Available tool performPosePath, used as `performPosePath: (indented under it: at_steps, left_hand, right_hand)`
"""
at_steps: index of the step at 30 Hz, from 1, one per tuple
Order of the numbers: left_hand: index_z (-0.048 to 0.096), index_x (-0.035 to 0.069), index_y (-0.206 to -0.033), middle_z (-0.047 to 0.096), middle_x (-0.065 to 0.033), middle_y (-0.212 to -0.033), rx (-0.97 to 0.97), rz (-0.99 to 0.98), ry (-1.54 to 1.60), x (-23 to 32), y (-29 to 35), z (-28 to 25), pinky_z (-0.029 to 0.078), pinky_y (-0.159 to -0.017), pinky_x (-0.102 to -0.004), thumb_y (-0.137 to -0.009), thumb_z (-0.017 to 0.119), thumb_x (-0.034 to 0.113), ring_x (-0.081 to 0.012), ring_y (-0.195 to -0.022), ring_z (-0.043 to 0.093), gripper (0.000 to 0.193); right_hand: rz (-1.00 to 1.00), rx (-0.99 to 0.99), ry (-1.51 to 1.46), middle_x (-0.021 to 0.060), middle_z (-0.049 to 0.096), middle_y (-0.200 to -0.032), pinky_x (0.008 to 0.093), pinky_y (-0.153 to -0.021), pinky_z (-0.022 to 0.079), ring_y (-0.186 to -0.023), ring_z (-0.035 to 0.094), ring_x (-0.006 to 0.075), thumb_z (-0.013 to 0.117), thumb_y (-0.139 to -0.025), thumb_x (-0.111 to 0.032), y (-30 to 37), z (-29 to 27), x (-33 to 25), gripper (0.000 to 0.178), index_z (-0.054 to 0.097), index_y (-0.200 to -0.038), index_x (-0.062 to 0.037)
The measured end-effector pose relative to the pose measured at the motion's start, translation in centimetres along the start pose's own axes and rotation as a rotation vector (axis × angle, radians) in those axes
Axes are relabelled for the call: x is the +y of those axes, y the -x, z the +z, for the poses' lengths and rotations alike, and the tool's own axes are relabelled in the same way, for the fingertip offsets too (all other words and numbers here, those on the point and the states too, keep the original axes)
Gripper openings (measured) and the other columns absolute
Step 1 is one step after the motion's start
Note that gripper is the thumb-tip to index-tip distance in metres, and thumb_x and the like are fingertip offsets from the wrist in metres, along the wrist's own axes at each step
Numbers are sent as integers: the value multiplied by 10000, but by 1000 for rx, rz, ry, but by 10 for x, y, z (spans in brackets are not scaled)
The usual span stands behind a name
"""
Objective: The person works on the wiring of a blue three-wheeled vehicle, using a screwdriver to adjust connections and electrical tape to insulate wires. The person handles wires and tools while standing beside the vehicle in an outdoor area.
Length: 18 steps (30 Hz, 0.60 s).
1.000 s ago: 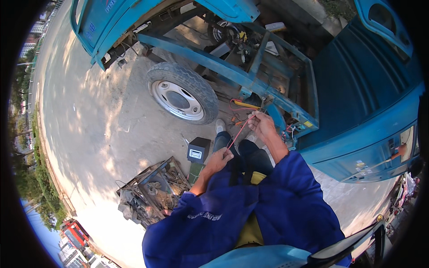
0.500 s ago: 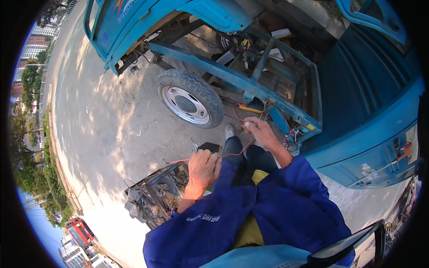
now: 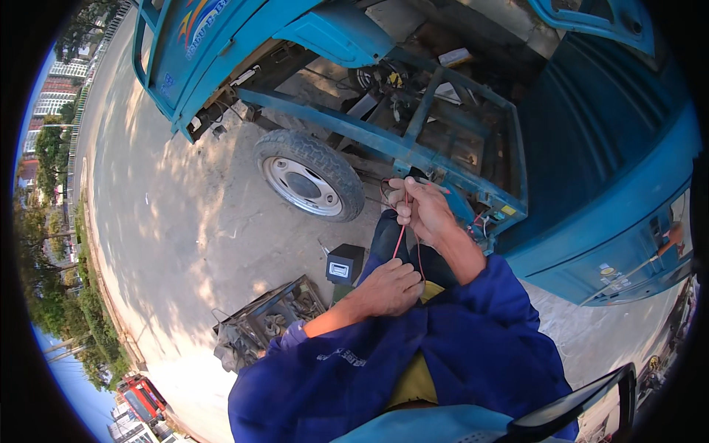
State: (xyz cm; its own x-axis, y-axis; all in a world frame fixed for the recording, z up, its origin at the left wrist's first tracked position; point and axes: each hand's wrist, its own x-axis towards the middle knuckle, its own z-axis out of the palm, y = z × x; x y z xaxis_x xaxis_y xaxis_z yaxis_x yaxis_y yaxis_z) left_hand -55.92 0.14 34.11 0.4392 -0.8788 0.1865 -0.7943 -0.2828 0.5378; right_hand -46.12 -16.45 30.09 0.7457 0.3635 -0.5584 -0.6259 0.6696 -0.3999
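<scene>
A thin red wire [image 3: 399, 242] runs taut between my two hands. My left hand [image 3: 390, 289] is closed around its lower end, low in front of my jacket. Higher up and to the right, my right hand [image 3: 427, 210] pinches the wire between thumb and fingers. A darker strand of wire [image 3: 420, 260] hangs in a loop beside it. Behind the right hand, a small red-tipped piece pokes out near the blue frame [image 3: 413, 156]; I cannot tell what it is. More loops of wire show just left of that hand.
A wheel [image 3: 304, 181] stands beside the frame of the blue vehicle [image 3: 628, 148]. On the ground sit a black box [image 3: 345, 263] with a pale label and a metal tray [image 3: 301, 286] of tools and scraps. A red vehicle [image 3: 142, 396] is far left.
My left hand has moved right, away from above the black box, which now shows. My right hand has risen slightly. The wire between them is now straighter and steeper.
</scene>
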Motion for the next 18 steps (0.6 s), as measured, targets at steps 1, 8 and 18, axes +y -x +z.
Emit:
performPosePath:
  at_steps: [1,8,18]
  left_hand:
    - [623,92,-922,493,-15,-820,-1,34,21,-9,-5,1,394,-685,-330,-742,724,135,-192,-782,515,211]
    - [639,72,-928,559,-39,-899,-113,130,76,-63,-21,-10,470,-803,-353,-795,716,155,-219,-888,583,175]
    - [659,57,-1187,586,-110,-1258,139,-381,-94,-213,-14,-64,392,-1159,-477,-862,744,197,-317,-1263,542,364]
  right_hand:
    - [-55,63,34,104,646,-926,295,-586,436,-648,494,120,473,-1125,-292,-4,-4,-7,404,499,-1356,37]
    - [-288,311,241,-11,541,-807,211,-479,327,-574,396,31,551,-1094,-245,-59,-16,-60,279,628,-1204,0]
    - [-440,592,1175,137,720,-875,503,-697,515,-732,679,315,605,-1024,-215,-250,-92,-84,227,674,-1131,-28]
